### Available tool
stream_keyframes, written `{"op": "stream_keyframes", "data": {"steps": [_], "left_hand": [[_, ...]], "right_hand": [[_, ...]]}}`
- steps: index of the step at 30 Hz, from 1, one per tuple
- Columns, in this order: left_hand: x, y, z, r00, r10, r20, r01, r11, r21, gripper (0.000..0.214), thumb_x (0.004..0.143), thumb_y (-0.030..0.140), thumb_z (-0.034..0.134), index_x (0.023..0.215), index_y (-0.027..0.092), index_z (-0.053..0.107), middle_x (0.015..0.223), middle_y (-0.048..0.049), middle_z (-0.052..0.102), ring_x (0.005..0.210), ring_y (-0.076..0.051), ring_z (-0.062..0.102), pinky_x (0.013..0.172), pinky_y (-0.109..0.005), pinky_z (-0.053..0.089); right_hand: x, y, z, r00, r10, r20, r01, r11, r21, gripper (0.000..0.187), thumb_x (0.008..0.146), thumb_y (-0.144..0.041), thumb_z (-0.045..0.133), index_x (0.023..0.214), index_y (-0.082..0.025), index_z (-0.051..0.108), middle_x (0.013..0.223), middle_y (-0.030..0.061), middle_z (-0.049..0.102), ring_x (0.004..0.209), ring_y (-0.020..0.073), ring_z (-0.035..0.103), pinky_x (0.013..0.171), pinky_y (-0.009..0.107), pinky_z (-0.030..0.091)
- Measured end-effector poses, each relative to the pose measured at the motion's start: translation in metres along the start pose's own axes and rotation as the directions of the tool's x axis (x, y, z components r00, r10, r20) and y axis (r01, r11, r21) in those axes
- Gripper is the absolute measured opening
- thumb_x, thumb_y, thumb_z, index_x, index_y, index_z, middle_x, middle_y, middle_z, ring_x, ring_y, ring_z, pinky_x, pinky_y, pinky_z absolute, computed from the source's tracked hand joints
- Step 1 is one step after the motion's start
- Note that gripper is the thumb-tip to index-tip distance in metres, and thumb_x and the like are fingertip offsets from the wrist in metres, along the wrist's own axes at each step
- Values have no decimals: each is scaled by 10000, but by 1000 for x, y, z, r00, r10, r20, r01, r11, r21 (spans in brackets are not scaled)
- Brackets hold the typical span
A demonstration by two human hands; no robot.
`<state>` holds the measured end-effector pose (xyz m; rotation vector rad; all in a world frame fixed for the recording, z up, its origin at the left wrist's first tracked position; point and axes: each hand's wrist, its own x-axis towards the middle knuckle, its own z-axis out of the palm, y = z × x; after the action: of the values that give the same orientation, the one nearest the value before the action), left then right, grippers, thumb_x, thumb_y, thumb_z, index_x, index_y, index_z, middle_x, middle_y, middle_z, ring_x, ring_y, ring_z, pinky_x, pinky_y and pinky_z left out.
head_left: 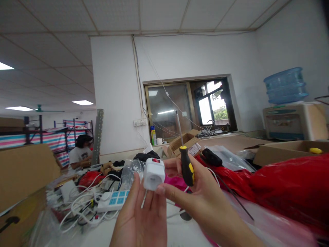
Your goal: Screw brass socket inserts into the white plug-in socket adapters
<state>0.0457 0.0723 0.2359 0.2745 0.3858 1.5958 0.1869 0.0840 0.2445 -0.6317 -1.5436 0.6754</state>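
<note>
A small white socket cube (153,174) with a red switch on top is held up in front of me. My left hand (138,216) is under it, palm up, fingers stretched and touching its lower left side. My right hand (197,192) pinches the cube's right side with thumb and forefinger. The same hand also grips a black and yellow screwdriver (186,164) with its metal shaft pointing up. A thin white cord hangs from the cube.
A white power strip with blue sockets (113,200) lies in a tangle of white cables at left. Red plastic sheeting (288,188) covers the right. Cardboard boxes (24,171) stand at left and behind. A water dispenser (293,118) stands far right. A person (81,152) sits at far left.
</note>
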Motion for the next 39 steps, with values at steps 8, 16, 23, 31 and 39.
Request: {"op": "stream_keyframes", "data": {"steps": [8, 16, 23, 31, 39], "left_hand": [[10, 0, -11, 996, -70, -56, 71, 997, 9, 413, 1131, 206, 533, 1525, 87, 569, 1149, -186, 808, 875, -238, 855, 762, -348, 741], [5, 1, -11, 998, -67, 8, 67, 998, -13, 316, 1110, 204, 564, 1384, 76, 656, 923, -125, 785, 765, -226, 825, 733, -329, 709], [1, 10, -9, 983, -126, 134, 132, 991, -35, 305, 1131, 189, 499, 1292, 67, 728, 939, -127, 791, 817, -223, 821, 751, -315, 688], [23, 5, -15, 999, -38, 28, 39, 999, -28, 324, 1133, 254, 580, 1412, 130, 689, 1149, -132, 825, 958, -208, 844, 802, -272, 715], [18, -3, -7, 999, 22, -28, -23, 999, -32, 310, 1124, 277, 604, 1370, 114, 698, 912, -75, 784, 1040, -259, 847, 814, -311, 728]], "right_hand": [[2, 7, -4, 979, -157, -129, 134, 977, -166, 383, 855, -356, 865, 1192, -247, 718, 1210, 112, 824, 1118, 315, 806, 1010, 473, 655], [-7, 14, 8, 946, -319, 54, 321, 911, -260, 214, 985, -191, 674, 1178, -280, 701, 1403, 108, 783, 1243, 282, 784, 1022, 398, 644], [-16, 19, 21, 934, -240, 264, 318, 895, -314, 553, 914, -51, 638, 1358, -377, 687, 1440, 15, 765, 1357, 260, 730, 1075, 353, 628], [-23, -3, 24, 959, 199, 202, -144, 955, -260, 855, 752, -177, 911, 1552, -300, 636, 1531, 111, 709, 1437, 394, 640, 1216, 532, 522], [-19, 0, 21, 982, 146, 120, -119, 971, -207, 674, 723, -180, 931, 1364, -258, 738, 1338, 116, 793, 1295, 355, 719, 1122, 460, 572]]}}
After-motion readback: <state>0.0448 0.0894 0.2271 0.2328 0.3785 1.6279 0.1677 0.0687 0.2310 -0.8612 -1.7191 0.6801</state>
